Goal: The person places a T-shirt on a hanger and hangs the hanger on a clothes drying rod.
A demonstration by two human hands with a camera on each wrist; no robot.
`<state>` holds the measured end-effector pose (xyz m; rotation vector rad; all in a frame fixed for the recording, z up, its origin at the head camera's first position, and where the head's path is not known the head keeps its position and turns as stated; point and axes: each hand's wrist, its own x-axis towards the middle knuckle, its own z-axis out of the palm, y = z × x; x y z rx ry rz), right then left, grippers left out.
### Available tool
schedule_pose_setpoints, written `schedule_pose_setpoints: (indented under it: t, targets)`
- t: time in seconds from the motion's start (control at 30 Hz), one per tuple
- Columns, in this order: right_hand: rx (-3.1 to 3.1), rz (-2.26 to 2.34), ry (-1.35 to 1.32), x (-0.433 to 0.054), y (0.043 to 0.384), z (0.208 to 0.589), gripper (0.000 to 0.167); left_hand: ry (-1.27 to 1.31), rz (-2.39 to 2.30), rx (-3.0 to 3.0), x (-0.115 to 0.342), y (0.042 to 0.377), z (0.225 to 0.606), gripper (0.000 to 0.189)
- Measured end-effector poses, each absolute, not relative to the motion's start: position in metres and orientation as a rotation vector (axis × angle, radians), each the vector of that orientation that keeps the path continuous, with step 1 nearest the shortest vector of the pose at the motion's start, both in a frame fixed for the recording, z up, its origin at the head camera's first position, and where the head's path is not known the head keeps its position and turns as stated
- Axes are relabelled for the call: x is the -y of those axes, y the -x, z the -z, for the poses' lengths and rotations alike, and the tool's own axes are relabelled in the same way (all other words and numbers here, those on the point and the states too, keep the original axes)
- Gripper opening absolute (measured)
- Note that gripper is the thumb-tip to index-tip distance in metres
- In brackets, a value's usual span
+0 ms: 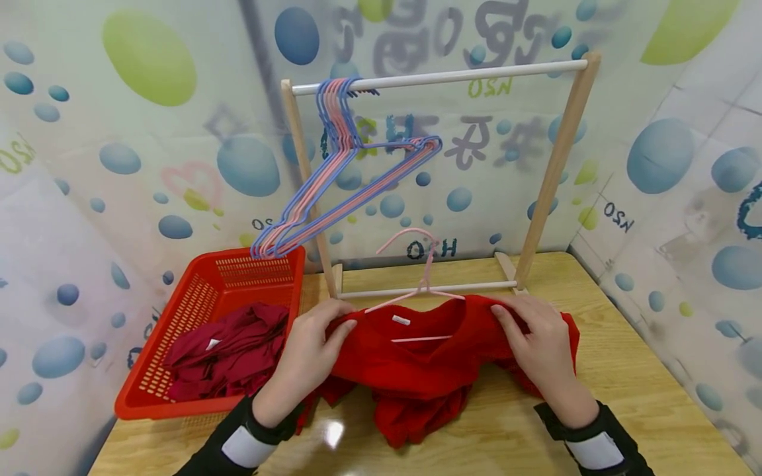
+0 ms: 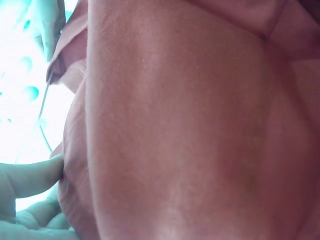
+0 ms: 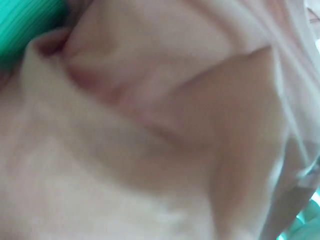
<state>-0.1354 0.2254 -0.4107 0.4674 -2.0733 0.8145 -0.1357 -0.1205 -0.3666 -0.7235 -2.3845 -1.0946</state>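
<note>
A red shirt (image 1: 411,370) hangs between both hands in the head view, its lower part bunched over the table. My left hand (image 1: 312,347) pinches its left shoulder between thumb and fingers; my right hand (image 1: 538,344) pinches the right shoulder the same way. Inside the shirt sits a pink hanger (image 1: 426,271), its hook and neck sticking up out of the collar and its lower bar showing through the neckline. Red cloth (image 2: 175,125) fills most of the left wrist view, with the left thumb (image 2: 37,177) at its edge. Folds of cloth (image 3: 150,150) cover the right wrist view.
Behind the shirt stands a rack with a white rail (image 1: 464,76) and wooden posts (image 1: 556,172). Several blue and pink hangers (image 1: 339,172) hang at the rail's left end. On the left, an orange-red basket (image 1: 149,370) holds dark red clothes (image 1: 232,350). Patterned curtains surround the wooden table (image 1: 631,396).
</note>
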Motion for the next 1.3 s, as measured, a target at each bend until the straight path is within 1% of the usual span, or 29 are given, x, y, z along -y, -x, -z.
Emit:
schedule_pose_setpoints:
  t: [0.1,0.17,0.2,0.33,0.37,0.47,0.53,0.7,0.9,1.3]
  targets:
    - [2.089,-0.792,-0.436,-0.235,0.135,0.413,0.072,0.711,1.101,2.380,0.122,0.135,0.366,0.015]
    - [2.096,-0.784,-0.420,-0.242,0.135,0.416,0.071,0.712,1.105,2.379,0.123,0.135,0.365,0.016]
    - [2.098,-0.785,-0.415,-0.245,0.135,0.418,0.065,0.710,1.108,2.378,0.124,0.135,0.364,0.016]
    - [2.135,-0.809,-0.380,-0.256,0.134,0.428,0.020,0.691,1.117,2.394,0.127,0.135,0.363,0.017]
    - [2.151,-0.816,-0.367,-0.258,0.134,0.430,0.013,0.683,1.121,2.401,0.128,0.135,0.363,0.017]
    - [2.206,-0.830,-0.298,-0.265,0.131,0.436,0.019,0.658,1.125,2.419,0.130,0.135,0.363,0.017]
    - [2.238,-0.843,-0.242,-0.270,0.129,0.439,0.018,0.641,1.122,2.422,0.131,0.135,0.363,0.017]
    - [2.269,-0.838,-0.112,-0.282,0.123,0.445,0.019,0.609,1.107,2.397,0.135,0.137,0.363,0.017]
    - [2.197,-0.748,-0.100,-0.293,0.119,0.448,0.020,0.581,1.116,2.403,0.139,0.137,0.362,0.017]
    - [2.026,-0.779,0.052,-0.296,0.118,0.441,0.013,0.588,1.149,2.363,0.140,0.135,0.364,0.018]
